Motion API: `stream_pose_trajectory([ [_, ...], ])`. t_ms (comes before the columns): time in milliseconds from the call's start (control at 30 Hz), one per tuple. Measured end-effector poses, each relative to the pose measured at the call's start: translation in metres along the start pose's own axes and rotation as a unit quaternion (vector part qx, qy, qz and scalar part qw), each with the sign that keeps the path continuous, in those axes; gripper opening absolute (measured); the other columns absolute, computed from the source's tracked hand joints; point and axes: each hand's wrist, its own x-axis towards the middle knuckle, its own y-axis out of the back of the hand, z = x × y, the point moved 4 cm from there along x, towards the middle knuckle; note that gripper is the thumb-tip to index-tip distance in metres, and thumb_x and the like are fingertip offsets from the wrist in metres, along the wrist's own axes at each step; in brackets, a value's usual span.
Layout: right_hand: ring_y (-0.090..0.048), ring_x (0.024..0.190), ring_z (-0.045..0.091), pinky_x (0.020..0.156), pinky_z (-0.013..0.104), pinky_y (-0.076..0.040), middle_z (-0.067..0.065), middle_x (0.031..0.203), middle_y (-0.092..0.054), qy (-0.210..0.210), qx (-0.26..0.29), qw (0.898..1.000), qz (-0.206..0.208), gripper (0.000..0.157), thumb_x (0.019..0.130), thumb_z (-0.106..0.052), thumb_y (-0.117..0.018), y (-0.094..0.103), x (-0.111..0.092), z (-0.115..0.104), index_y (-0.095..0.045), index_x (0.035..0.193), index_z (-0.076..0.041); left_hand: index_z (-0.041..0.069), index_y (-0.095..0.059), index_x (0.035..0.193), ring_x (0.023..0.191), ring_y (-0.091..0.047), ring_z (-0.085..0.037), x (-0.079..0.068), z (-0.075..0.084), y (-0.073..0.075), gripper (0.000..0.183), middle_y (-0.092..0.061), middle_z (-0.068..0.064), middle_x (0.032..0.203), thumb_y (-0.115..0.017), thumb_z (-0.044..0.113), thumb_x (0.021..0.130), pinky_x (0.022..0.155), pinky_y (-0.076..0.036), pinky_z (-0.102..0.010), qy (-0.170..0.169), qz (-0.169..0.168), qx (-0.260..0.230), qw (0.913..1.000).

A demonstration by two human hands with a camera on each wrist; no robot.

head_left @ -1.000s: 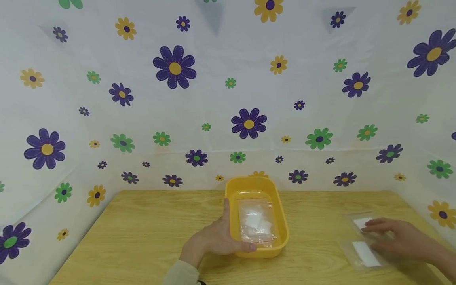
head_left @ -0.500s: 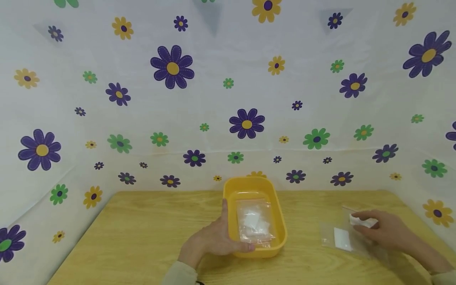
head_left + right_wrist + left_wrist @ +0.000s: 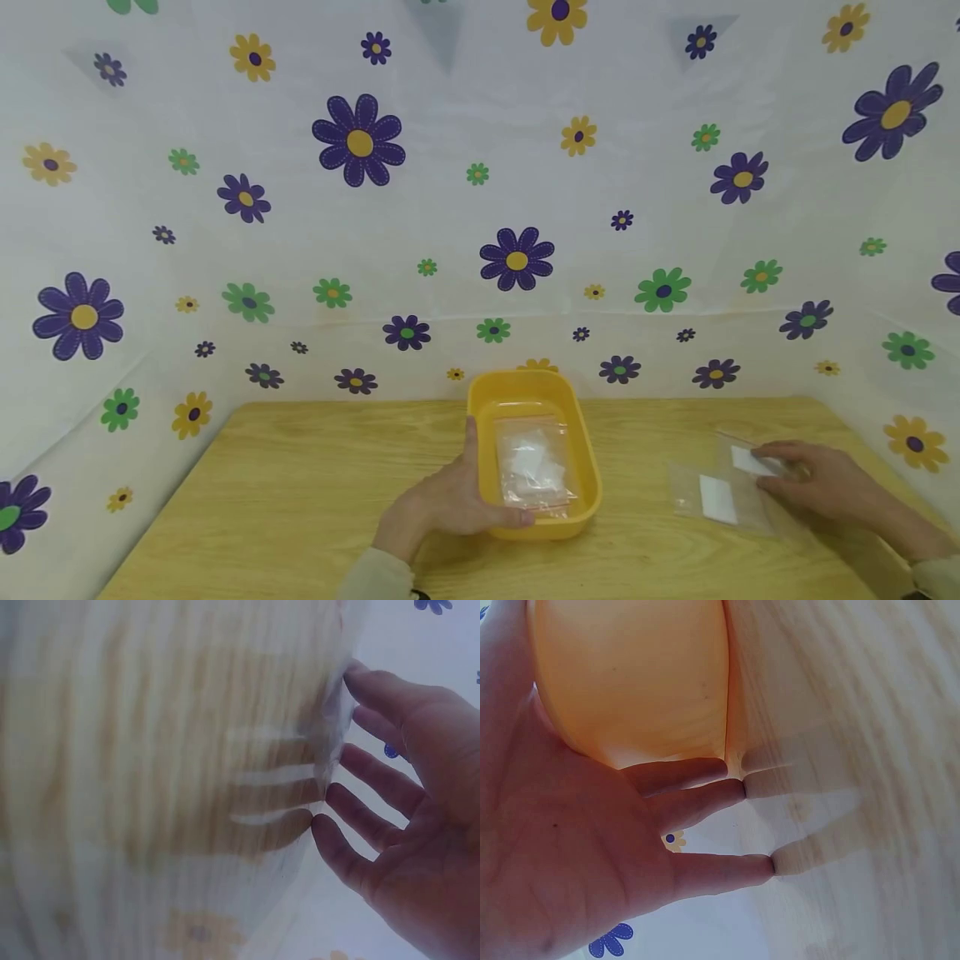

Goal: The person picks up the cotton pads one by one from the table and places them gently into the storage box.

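Note:
In the head view, my left hand [image 3: 442,504] rests against the left side of a yellow plastic tray [image 3: 588,483], with the thumb over its near rim. The left wrist view shows its straight fingers [image 3: 716,874] touching the tabletop beside the tray. Inside the tray lie clear zip bags [image 3: 534,467] with white contents. At the right, my right hand [image 3: 832,487] touches a clear bag holding a white piece [image 3: 750,461]. A second bag with a white rectangle [image 3: 717,498] lies beside it, partly overlapping. In the right wrist view, the fingertips [image 3: 341,847] touch clear plastic on the table.
The wooden table [image 3: 315,492] runs under everything. A white cloth [image 3: 420,217] printed with flowers hangs behind it and at both sides. The tray stands near the table's back edge.
My right hand has shifted the two bags on the table, the nearer one sliding left, and its fingers have eased slightly on the farther one. My left hand and the tray stay put.

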Motion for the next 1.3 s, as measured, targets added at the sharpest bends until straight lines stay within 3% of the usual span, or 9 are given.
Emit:
stream_pose_trajectory([
  [300, -0.066, 0.102, 0.053, 0.081, 0.067, -0.055, 0.033, 0.121, -0.067, -0.008, -0.002, 1.000, 0.000, 0.035, 0.090, -0.029, -0.078, 0.000, 0.004, -0.003, -0.075, 0.114, -0.004, 0.029, 0.034, 0.156, 0.149, -0.039, -0.039, -0.002, -0.001, -0.002, 0.149, -0.022, -0.020, 0.169, -0.084, 0.065, 0.073, 0.120, -0.033, -0.064, -0.004, 0.002, -0.001, 1.0000],
  [633, -0.071, 0.090, 0.038, 0.076, 0.056, -0.059, 0.023, 0.109, -0.075, 0.018, -0.021, 0.999, 0.033, 0.015, 0.089, -0.020, -0.078, -0.001, 0.008, -0.006, -0.079, 0.101, -0.011, 0.023, 0.032, 0.158, 0.149, -0.039, -0.041, -0.004, -0.002, -0.001, 0.150, -0.023, -0.022, 0.169, -0.083, 0.067, 0.072, 0.119, -0.035, -0.064, 0.003, 0.008, 0.011, 0.9999],
  [833, -0.069, 0.087, 0.032, 0.074, 0.052, -0.059, 0.021, 0.106, -0.076, 0.002, -0.007, 0.999, 0.032, 0.016, 0.092, -0.021, -0.076, 0.002, 0.010, -0.006, -0.079, 0.104, -0.010, 0.021, 0.031, 0.158, 0.147, -0.041, -0.041, -0.003, 0.000, -0.001, 0.150, -0.026, -0.023, 0.167, -0.084, 0.065, 0.073, 0.119, -0.036, -0.063, -0.010, 0.010, 0.013, 0.9998],
  [1133, -0.063, 0.109, 0.055, 0.081, 0.066, -0.055, 0.032, 0.123, -0.068, -0.023, 0.026, 0.999, 0.019, 0.036, 0.093, -0.037, -0.075, 0.006, 0.009, -0.006, -0.076, 0.118, -0.010, 0.018, 0.031, 0.158, 0.148, -0.040, -0.043, -0.002, 0.000, -0.001, 0.150, -0.025, -0.024, 0.168, -0.083, 0.066, 0.073, 0.119, -0.035, -0.064, 0.000, 0.013, 0.023, 0.9997],
  [1300, -0.059, 0.116, 0.058, 0.087, 0.072, -0.051, 0.029, 0.125, -0.069, 0.017, 0.016, 1.000, -0.004, 0.037, 0.088, -0.036, -0.081, 0.003, 0.006, -0.003, -0.076, 0.116, -0.013, 0.020, 0.031, 0.159, 0.147, -0.042, -0.042, -0.001, -0.001, 0.000, 0.151, -0.027, -0.023, 0.167, -0.084, 0.065, 0.072, 0.119, -0.036, -0.063, 0.001, 0.015, 0.019, 0.9997],
])
